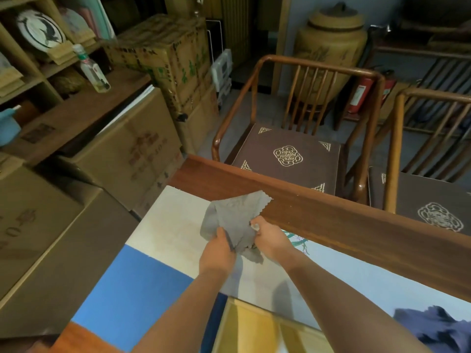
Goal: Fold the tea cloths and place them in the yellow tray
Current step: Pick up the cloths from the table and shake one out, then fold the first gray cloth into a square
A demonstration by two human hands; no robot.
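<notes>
Nearest the camera, the yellow tray (pixel 254 327) sits at the bench's near edge. Beyond it, the left hand (pixel 219 248) and right hand (pixel 270 238) each pinch the bunched grey tea cloth (pixel 229 217) above the bench. Gripped so unevenly, it may fold crooked, or a loose corner may slip free.

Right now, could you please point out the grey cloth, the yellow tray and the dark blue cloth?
grey cloth (pixel 230 215): head view, on its upper spread part.
yellow tray (pixel 230 324): head view, on its left wall.
dark blue cloth (pixel 438 327): head view, on its crumpled middle.
</notes>
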